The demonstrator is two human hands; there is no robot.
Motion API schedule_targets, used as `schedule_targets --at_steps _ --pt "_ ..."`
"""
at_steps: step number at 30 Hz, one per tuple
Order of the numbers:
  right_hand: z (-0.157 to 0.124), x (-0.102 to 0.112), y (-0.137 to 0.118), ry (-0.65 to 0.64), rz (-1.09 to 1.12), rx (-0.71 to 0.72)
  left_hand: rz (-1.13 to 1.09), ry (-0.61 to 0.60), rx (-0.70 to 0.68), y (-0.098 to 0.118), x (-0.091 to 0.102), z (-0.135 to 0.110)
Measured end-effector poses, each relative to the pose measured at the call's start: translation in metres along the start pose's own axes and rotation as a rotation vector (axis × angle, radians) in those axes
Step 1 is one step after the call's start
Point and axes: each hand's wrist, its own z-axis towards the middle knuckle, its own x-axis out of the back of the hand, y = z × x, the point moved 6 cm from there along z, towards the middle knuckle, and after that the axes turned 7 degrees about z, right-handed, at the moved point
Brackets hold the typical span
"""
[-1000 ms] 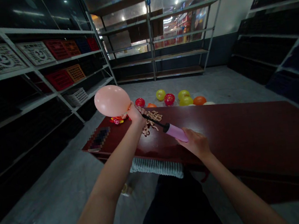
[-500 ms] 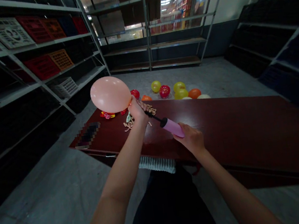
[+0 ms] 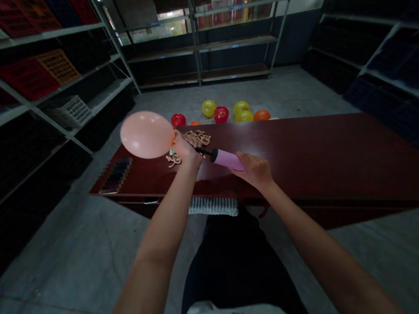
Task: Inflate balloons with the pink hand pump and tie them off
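My left hand (image 3: pixel 187 148) is closed around the neck of an inflated pale pink balloon (image 3: pixel 147 134), where it meets the front end of a hand pump. The nozzle end is hidden in my fingers. In my right hand (image 3: pixel 254 169) is the pump's pink-purple barrel (image 3: pixel 228 160), its black rod (image 3: pixel 203 151) running toward my left hand. Tan uninflated balloons (image 3: pixel 198 138) lie in a pile on the table just past my left hand, with a pale green one (image 3: pixel 172 152) beside it.
The dark red table (image 3: pixel 310 159) has a blurred phone-like object (image 3: pixel 116 175) at its left end. Beyond it, red (image 3: pixel 221 114), yellow-green (image 3: pixel 209 108) and orange balloons (image 3: pixel 261 115) lie on the floor. Shelves with crates (image 3: pixel 58 66) stand left; a grey ribbed object (image 3: pixel 214 206) is below the front edge.
My right hand and the pump barrel have come slightly closer to my left hand, so less of the black rod shows. The view has tilted downward. Both grips are kept.
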Motion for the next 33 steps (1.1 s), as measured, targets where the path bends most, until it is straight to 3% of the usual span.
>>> schedule_targets --at_steps 9,14,17,21,28,30,33 --pt "0.0 0.006 -0.008 0.041 0.046 0.056 0.003 0.026 -0.03 0.098 0.005 0.013" --pt "-0.001 0.003 -0.006 0.026 0.073 0.038 0.033 0.031 -0.066 0.112 -0.006 0.004" --pt "-0.002 -0.001 0.002 0.008 0.088 -0.011 0.058 0.037 -0.135 0.1 -0.009 0.008" --pt "-0.003 -0.006 0.01 -0.013 0.098 -0.077 0.083 0.018 -0.166 0.069 -0.017 0.015" --pt "-0.004 -0.008 0.018 0.011 0.094 -0.154 0.124 -0.043 -0.077 -0.017 -0.04 -0.009" --pt "-0.004 -0.006 0.019 -0.003 0.076 -0.175 0.111 -0.065 -0.051 -0.036 -0.04 -0.013" --pt "-0.002 -0.006 0.015 -0.048 0.063 -0.163 0.088 -0.033 -0.014 -0.043 -0.028 -0.011"
